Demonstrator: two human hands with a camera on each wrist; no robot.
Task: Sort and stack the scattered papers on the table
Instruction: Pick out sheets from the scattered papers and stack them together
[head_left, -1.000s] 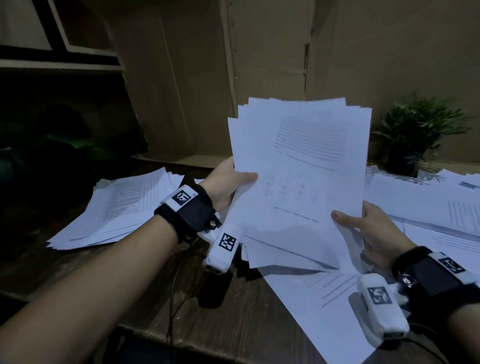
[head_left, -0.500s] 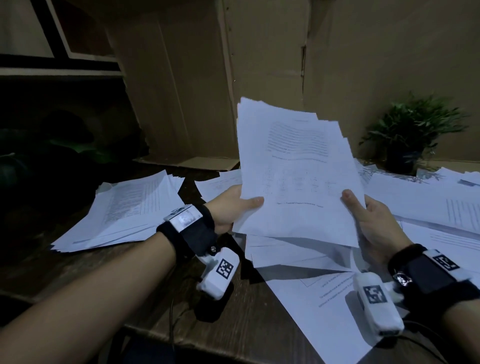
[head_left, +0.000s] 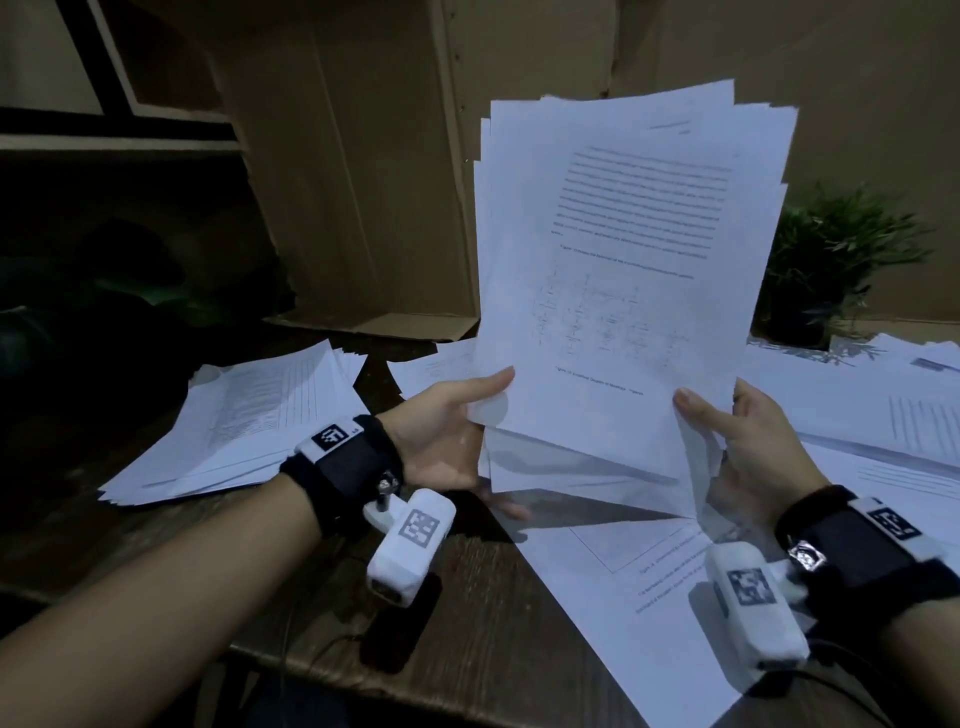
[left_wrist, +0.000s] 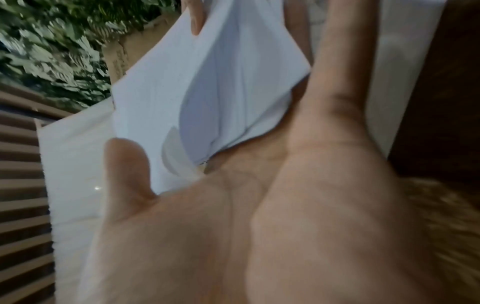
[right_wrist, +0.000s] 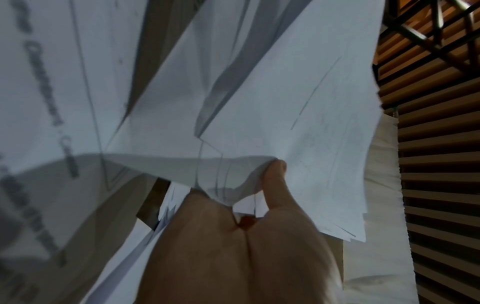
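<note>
Both hands hold an uneven sheaf of white printed papers (head_left: 618, 291) upright above the table. My left hand (head_left: 457, 415) grips its lower left edge, thumb on the front sheet. My right hand (head_left: 727, 431) pinches the lower right edge, thumb in front. In the left wrist view the sheaf (left_wrist: 207, 92) fans out between my thumb and fingers. The right wrist view shows the thumb (right_wrist: 275, 185) pressing the fanned sheets (right_wrist: 285, 102). A rough pile of papers (head_left: 244, 421) lies on the table at left. Loose sheets (head_left: 649, 613) lie below the sheaf and more papers (head_left: 872, 415) spread at right.
The dark wooden table (head_left: 291, 587) has its front edge near my forearms. Cardboard panels (head_left: 363, 171) stand behind it. A small potted green plant (head_left: 836, 260) sits at the back right, next to the scattered sheets.
The sheaf dipped toward the table and has come back up, now standing taller and more upright. Both hands kept their hold on its lower edges.
</note>
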